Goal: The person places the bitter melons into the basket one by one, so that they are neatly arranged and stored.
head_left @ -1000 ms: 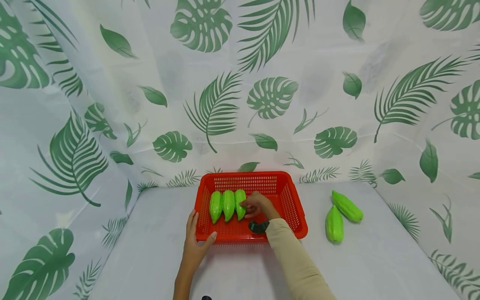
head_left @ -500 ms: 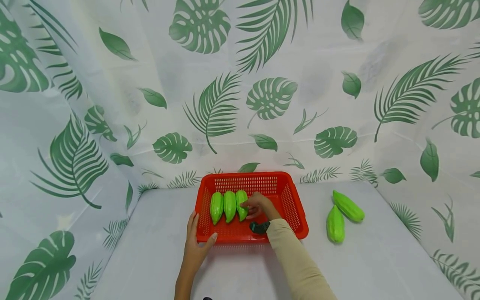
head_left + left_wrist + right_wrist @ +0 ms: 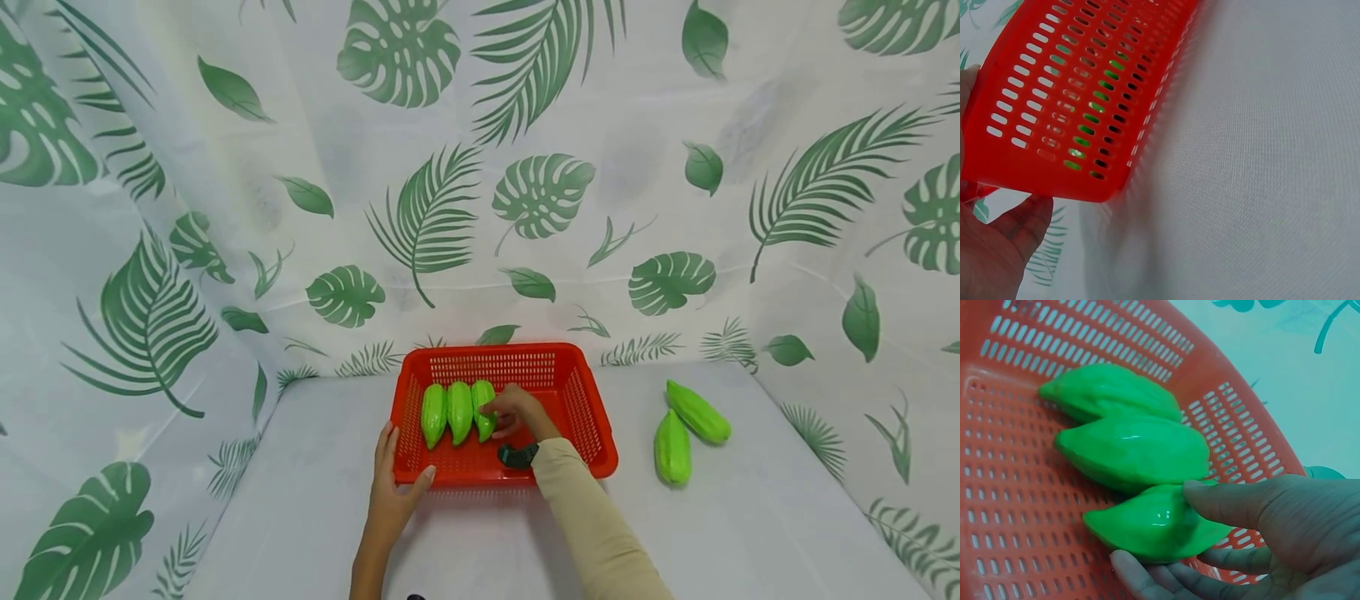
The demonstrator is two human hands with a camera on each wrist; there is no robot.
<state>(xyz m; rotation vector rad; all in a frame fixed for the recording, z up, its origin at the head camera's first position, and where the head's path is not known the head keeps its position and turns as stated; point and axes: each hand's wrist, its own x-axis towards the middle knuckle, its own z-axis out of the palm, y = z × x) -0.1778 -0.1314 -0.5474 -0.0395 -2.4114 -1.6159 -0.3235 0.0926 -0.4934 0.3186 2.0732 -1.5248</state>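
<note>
A red perforated plastic basket [image 3: 525,477] stands on the white-covered table. Inside its left half, a row of three bright green ridged fruits with pointed tips lies side by side: the left one [image 3: 433,415], the middle one [image 3: 459,412] and the right one [image 3: 483,398]. My right hand [image 3: 517,408] grips the right fruit, thumb on top and fingers along its other side in the right wrist view [image 3: 1291,531]. At the basket's front left corner, my left hand [image 3: 392,492] holds the rim, thumb at the front and fingers along the left side.
Two more green ridged fruits, one upright in view [image 3: 672,450] and one slanted behind it [image 3: 699,412], lie on the table right of the basket. A leaf-printed white cloth [image 3: 450,208] hangs behind and at both sides. A small dark object [image 3: 416,597] shows at the bottom edge.
Over the last second, the view has shifted very slightly. Both hands keep their places, the right on the fruit and the left at the basket's corner.
</note>
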